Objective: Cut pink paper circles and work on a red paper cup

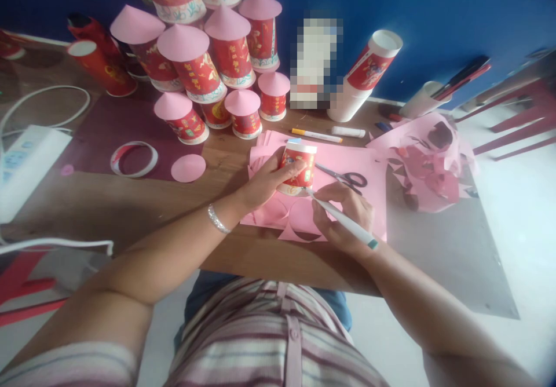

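Observation:
My left hand (271, 177) is wrapped round a red paper cup (299, 170) with a white band at each end, its thumb across the printed side. In my right hand (347, 213) is a white marker pen (345, 223) with a green end, gripped like a pencil. The pen's tip meets the cup's lower white band, where faint marks show. Beneath both hands lie pink paper sheets (369, 167), some with round cut-outs. Scissors (343, 176) with dark handles rest on the paper just beyond my right hand.
Red cups with pink cone tops (185, 57) stand stacked at the back left. A tape roll (134, 160) and a pink paper disc (188, 168) lie left. Two markers (317, 136) lie behind the paper. Stacked cups (369, 68), a pen cup (421, 102) and pink scraps (434, 167) are right.

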Available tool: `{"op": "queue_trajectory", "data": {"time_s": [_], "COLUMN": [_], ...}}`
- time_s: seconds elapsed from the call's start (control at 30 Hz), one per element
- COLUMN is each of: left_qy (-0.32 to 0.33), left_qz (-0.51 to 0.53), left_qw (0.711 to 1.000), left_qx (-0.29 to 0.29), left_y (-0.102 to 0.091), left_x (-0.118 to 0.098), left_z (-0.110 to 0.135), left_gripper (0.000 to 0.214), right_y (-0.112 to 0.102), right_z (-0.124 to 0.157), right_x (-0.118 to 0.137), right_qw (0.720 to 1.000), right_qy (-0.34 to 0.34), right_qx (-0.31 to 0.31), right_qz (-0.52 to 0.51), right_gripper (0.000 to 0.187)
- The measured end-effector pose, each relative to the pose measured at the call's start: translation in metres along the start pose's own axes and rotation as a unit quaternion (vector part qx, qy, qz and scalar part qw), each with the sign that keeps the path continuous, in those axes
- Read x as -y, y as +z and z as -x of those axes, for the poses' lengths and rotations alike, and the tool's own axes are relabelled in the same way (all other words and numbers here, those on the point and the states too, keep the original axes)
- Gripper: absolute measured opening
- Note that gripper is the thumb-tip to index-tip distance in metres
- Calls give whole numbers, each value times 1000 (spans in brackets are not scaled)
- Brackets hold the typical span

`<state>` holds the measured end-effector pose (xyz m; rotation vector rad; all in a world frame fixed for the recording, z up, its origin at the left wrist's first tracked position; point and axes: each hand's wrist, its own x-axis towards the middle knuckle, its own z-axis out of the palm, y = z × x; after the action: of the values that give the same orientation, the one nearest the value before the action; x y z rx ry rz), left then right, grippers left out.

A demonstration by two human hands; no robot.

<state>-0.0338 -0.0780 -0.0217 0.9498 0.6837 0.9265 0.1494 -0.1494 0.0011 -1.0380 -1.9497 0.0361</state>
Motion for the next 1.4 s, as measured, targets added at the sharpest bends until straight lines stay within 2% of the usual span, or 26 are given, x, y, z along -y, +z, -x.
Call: {"op": "queue_trajectory", "data": {"time_s": [0.47,1.4], "left_qy": [6,9], "left_qz": [-1,-14], "left_qw": [1000,1000], "left_qx": [-1,9], "left_y": [0,0], "left_x": [0,0], "left_z": [0,1], "left_gripper": [50,52], "right_y": [-1,4], "right_z": [-1,0], "right_x": [-2,-4], "right_qw": [998,998], "right_qy": [-42,-55], "right_qx": [3,-3], "right_qz": [-43,-40], "right_gripper": [25,25]}}
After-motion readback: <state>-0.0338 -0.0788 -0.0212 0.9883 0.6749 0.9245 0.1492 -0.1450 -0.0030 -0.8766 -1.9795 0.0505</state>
